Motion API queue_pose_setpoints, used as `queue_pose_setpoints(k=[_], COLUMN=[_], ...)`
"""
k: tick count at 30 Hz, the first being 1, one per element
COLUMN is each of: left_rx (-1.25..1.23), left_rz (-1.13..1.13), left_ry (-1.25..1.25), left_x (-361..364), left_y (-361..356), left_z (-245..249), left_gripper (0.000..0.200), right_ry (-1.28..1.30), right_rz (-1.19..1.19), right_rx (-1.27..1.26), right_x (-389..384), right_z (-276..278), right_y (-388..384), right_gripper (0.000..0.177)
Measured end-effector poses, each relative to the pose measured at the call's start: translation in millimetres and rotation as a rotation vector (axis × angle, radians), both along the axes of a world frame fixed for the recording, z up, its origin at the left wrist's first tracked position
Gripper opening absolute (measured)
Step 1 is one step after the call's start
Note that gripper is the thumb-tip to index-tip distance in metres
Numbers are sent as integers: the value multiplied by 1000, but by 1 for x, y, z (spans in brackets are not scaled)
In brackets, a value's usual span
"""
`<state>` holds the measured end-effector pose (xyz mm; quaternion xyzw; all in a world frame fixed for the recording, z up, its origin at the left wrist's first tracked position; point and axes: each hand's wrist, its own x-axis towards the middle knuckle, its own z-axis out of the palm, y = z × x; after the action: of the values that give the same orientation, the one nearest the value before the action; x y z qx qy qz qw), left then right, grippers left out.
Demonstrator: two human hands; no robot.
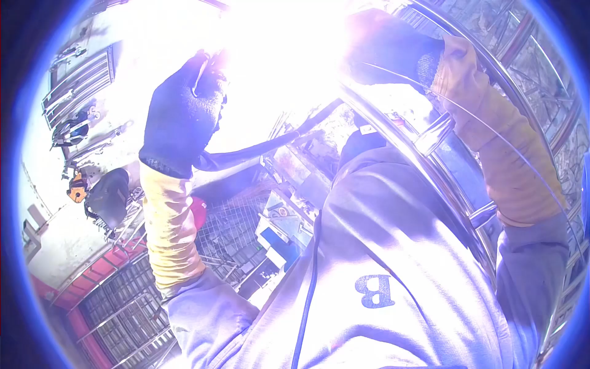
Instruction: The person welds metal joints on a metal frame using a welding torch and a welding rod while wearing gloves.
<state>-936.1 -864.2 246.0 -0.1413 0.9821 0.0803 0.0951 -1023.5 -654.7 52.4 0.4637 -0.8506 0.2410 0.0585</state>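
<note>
A blinding white-violet welding glare (289, 43) fills the space between my two hands and washes out what lies there. My left hand (187, 114), in a dark knit glove, is closed around a welding torch whose head is lost in the light. From the bottom of that hand a dark torch cable (264, 150) runs off to the right. My right hand (393, 52), also gloved, is closed on a thin welding wire (479, 117) that trails back along my forearm. Beneath it passes a shiny metal tube (393, 132), part of a tubular frame.
Curved metal tubes (516, 80) stand close around my right arm. Below the cable are a wire mesh (227, 230) and a blue-and-white box (279, 243). At the left are a dark rounded object (109, 197), an orange tool (77, 187) and a red-edged rack (132, 307).
</note>
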Motion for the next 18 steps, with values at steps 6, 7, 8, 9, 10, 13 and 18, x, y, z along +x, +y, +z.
queue_pose_setpoints(k=[6, 7, 8, 9, 10, 13, 18], left_rx=[235, 292, 353, 353, 284, 271, 275], left_rz=[-12, 57, 111, 109, 115, 128, 41], left_ry=[10, -30, -14, -15, -36, -51, -51], left_x=[-8, -10, -11, -10, -9, -11, -11], left_y=[-22, -22, -24, -20, -14, -21, -27], left_z=[-5, -4, -4, -3, -1, -3, -3], left_gripper=[44, 46, 45, 45, 48, 51, 49], right_ry=[-58, -69, -23, -23, -39, -31, -38], right_rz=[43, 49, 46, 44, 36, 34, 28], right_rx=[25, 29, -63, -63, -70, -102, -13], right_x=[-4, -4, -3, -2, -2, -2, 1], right_z=[5, 5, -5, -5, -4, -9, 0], right_y=[2, 2, 2, 2, 2, 0, 3], right_gripper=[36, 36, 35, 35, 35, 35, 36])
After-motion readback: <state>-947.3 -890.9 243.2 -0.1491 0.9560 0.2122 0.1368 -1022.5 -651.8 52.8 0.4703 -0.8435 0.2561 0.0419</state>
